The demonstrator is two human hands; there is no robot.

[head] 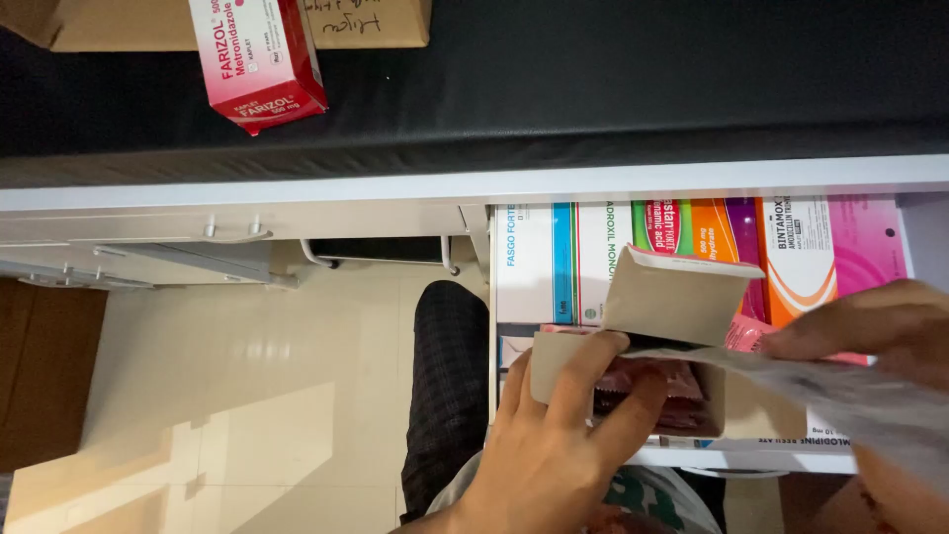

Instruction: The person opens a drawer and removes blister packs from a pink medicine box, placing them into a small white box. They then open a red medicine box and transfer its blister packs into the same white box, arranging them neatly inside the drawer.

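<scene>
Glossy cream floor tiles [227, 396] fill the left of the view from the head camera, with a brown panel [44, 371] at nine o'clock and white drawers [138, 237] under a black padded countertop [593, 79] running across twelve o'clock. On that countertop, at eleven o'clock, lie one red-and-white medicine box [259, 59] and one brown cardboard carton [129, 25] behind it. Near centre, one leg in dark checked trousers [450, 396] stands beside a pulled-out white drawer [491, 326], where five or so flat cartons [692, 242] in blue, green, orange and pink lie in a row at two o'clock. At six o'clock the left hand [554, 455] is curled around one small open cardboard box [652, 356], thumb and fingers pressed on its near edge, its plain grey-brown flap raised; reddish foil strips [647, 386] show inside. At four o'clock the right hand [875, 331], fingers pinched together, grips one thin, crinkled grey sheet [850, 400] that reaches from the box mouth toward the lower right corner.
</scene>
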